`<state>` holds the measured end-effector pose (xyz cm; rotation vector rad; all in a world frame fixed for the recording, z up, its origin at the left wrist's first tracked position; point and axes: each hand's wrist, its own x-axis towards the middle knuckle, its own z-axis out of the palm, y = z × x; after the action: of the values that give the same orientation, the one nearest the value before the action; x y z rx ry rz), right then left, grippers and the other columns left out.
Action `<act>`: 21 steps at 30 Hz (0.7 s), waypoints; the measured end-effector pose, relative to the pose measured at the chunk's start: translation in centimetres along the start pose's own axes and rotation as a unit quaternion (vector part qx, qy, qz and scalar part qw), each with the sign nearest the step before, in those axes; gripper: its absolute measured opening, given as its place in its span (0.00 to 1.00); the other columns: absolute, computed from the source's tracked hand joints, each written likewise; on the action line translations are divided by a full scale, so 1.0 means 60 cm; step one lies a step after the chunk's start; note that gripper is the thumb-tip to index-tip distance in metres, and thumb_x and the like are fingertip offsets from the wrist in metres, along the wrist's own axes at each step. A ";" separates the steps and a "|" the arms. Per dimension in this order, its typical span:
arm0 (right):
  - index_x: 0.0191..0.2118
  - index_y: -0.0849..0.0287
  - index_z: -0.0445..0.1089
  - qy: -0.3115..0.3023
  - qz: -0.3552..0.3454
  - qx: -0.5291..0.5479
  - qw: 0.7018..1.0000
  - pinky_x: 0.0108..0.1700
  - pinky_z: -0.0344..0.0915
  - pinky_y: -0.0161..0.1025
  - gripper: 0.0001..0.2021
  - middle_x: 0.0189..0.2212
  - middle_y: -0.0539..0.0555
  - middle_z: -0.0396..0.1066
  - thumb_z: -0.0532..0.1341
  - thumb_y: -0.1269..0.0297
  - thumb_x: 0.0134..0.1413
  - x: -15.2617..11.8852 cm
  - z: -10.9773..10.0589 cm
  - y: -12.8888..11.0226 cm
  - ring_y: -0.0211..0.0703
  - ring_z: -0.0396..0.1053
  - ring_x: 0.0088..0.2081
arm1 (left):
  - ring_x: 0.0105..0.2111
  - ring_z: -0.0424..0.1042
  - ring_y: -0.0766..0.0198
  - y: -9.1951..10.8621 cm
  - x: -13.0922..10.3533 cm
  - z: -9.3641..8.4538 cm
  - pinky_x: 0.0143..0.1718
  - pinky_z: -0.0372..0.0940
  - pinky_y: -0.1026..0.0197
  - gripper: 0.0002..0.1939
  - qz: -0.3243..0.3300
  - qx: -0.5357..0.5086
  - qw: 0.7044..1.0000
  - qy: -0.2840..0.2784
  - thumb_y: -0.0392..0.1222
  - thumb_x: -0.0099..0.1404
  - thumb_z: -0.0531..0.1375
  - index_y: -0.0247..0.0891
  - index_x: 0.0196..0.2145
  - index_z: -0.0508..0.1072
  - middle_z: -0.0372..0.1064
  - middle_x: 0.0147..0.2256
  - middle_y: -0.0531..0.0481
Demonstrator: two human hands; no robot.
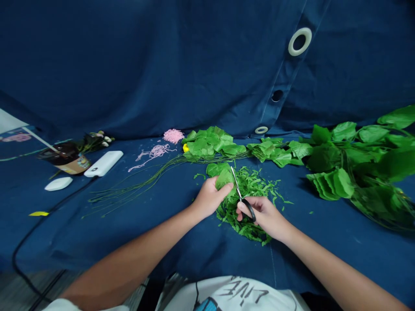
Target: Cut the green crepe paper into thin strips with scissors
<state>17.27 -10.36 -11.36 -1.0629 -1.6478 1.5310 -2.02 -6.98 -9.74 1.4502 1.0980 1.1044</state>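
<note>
Green leaf (224,181) pinched in left hand's grip (210,198); right hand's grip (262,215) holds black-handled scissors (238,191) over green shreds (256,183).

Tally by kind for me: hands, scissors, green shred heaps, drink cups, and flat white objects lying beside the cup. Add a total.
Left hand and right hand: 2
Scissors: 1
Green shred heap: 1
Drink cup: 1
Flat white objects: 2
Total: 7
</note>
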 end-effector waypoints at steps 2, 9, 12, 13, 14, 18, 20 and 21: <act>0.27 0.62 0.73 0.003 0.000 0.002 1.000 0.22 0.52 0.31 0.23 0.26 0.53 0.74 0.64 0.44 0.55 0.001 0.000 0.001 0.35 0.60 0.22 | 0.20 0.58 0.68 -0.001 0.000 0.000 0.25 0.56 0.66 0.13 0.002 0.000 1.000 -0.002 0.49 0.62 0.62 0.36 0.29 0.69 0.58 0.18 0.58; 0.27 0.62 0.72 0.013 0.007 0.013 1.000 0.20 0.47 0.32 0.21 0.24 0.53 0.74 0.66 0.46 0.54 0.003 0.002 0.007 0.32 0.54 0.19 | 0.19 0.54 0.71 -0.003 0.000 0.000 0.22 0.51 0.67 0.13 -0.009 0.000 1.000 -0.009 0.50 0.63 0.61 0.36 0.31 0.69 0.56 0.19 0.59; 0.25 0.62 0.72 0.019 0.008 0.010 1.000 0.20 0.47 0.32 0.21 0.23 0.52 0.73 0.66 0.46 0.54 0.003 0.002 0.008 0.32 0.53 0.19 | 0.18 0.53 0.72 -0.003 0.000 0.001 0.21 0.49 0.67 0.15 -0.014 -0.011 1.000 -0.006 0.52 0.64 0.60 0.37 0.30 0.67 0.53 0.20 0.59; 0.25 0.62 0.72 0.019 0.007 0.009 1.000 0.20 0.48 0.32 0.21 0.23 0.52 0.73 0.66 0.46 0.54 0.003 0.002 0.008 0.32 0.54 0.19 | 0.18 0.52 0.72 -0.003 0.000 0.001 0.21 0.49 0.67 0.16 -0.016 -0.016 1.000 -0.005 0.53 0.64 0.60 0.37 0.29 0.66 0.52 0.20 0.59; 0.26 0.62 0.73 0.018 0.005 0.008 1.000 0.21 0.49 0.32 0.22 0.23 0.52 0.73 0.66 0.45 0.54 0.003 0.002 0.006 0.32 0.55 0.19 | 0.18 0.52 0.72 -0.004 0.000 0.001 0.21 0.48 0.67 0.17 -0.017 -0.020 1.000 -0.004 0.53 0.64 0.60 0.37 0.28 0.66 0.52 0.20 0.59; 0.32 0.61 0.76 -0.004 0.000 0.010 1.000 0.22 0.52 0.32 0.23 0.26 0.53 0.74 0.63 0.43 0.56 0.001 0.000 -0.002 0.34 0.57 0.21 | 0.18 0.53 0.72 -0.008 0.000 0.001 0.20 0.48 0.67 0.16 -0.027 -0.025 0.999 -0.006 0.54 0.64 0.61 0.37 0.30 0.67 0.55 0.20 0.58; 0.33 0.62 0.76 -0.012 -0.003 0.009 1.000 0.22 0.52 0.32 0.23 0.27 0.53 0.73 0.62 0.42 0.56 0.000 -0.001 -0.005 0.34 0.57 0.21 | 0.19 0.54 0.71 -0.009 0.000 0.000 0.20 0.48 0.67 0.16 -0.028 -0.024 0.999 -0.009 0.53 0.64 0.61 0.36 0.31 0.68 0.56 0.20 0.58; 0.33 0.62 0.76 -0.014 -0.006 0.007 1.000 0.22 0.52 0.32 0.24 0.27 0.53 0.73 0.62 0.42 0.56 0.000 -0.001 -0.006 0.34 0.57 0.21 | 0.19 0.54 0.71 -0.009 0.000 0.000 0.20 0.49 0.67 0.16 -0.028 -0.023 0.999 -0.011 0.53 0.64 0.61 0.36 0.31 0.68 0.57 0.21 0.58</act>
<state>17.28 -10.34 -11.01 -1.0263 -1.6562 1.5547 -2.06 -6.94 -10.26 1.3845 1.0842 1.0644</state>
